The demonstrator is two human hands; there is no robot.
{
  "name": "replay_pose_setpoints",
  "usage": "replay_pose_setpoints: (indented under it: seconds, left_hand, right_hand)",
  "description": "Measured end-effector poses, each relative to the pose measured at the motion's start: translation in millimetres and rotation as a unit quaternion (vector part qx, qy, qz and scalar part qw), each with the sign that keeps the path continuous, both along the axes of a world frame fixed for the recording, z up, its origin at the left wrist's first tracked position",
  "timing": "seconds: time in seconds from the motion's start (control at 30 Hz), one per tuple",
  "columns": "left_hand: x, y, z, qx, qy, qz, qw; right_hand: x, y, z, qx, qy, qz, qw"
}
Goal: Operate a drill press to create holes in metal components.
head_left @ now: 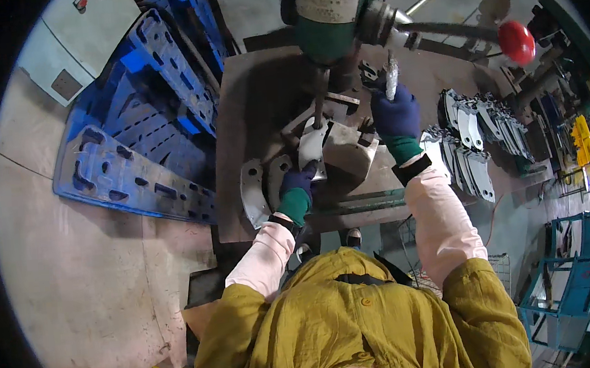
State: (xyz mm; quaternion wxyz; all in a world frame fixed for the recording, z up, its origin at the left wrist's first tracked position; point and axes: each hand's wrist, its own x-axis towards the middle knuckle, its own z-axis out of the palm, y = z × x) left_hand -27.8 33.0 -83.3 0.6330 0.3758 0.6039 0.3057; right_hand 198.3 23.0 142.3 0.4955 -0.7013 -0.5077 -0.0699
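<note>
A green drill press stands over the work table, its spindle reaching down to a curved metal plate. My left hand, in a dark blue glove with a green cuff, grips the near end of that plate. My right hand, gloved alike, is closed round a feed lever with a silvery wrapped grip. Beside the left hand, two more curved plates lie on the table: a pale one and a darker one. The drill tip's exact contact with the plate is too small to tell.
Rows of metal plates lie at the table's right. A blocky metal fixture sits beside the held plate. Another lever with a red knob sticks out rightward. Blue plastic pallets stand left of the table; teal racks stand right.
</note>
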Motion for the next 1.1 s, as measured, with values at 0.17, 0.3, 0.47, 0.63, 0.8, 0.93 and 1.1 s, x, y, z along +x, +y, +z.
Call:
replay_pose_setpoints:
  seconds: [0.17,0.3,0.47,0.63,0.8,0.93,1.1]
  left_hand:
    - [23,-25,59,-0.029,-0.172,0.035,0.984]
    - [10,-18,29,-0.03,-0.067,-0.01,0.997]
    - [15,-18,37,-0.04,-0.053,-0.01,0.998]
    - [18,-22,68,-0.064,-0.105,0.043,0.992]
    - [18,-22,68,-0.032,-0.197,0.081,0.977]
    - [19,-24,74,-0.032,-0.105,0.04,0.993]
    - [16,-21,52,0.03,0.005,-0.019,0.999]
  right_hand:
    - [28,10,-20,0.075,-0.058,-0.003,0.995]
    - [29,20,-25,0.114,-0.167,-0.047,0.978]
    - [42,25,-28,0.11,-0.178,-0.021,0.978]
    - [44,26,-29,0.079,-0.193,-0.045,0.977]
    - [35,25,-24,0.08,-0.142,-0.024,0.986]
    - [37,20,-18,0.066,-0.104,0.013,0.992]
    - [40,24,-20,0.118,-0.109,0.037,0.986]
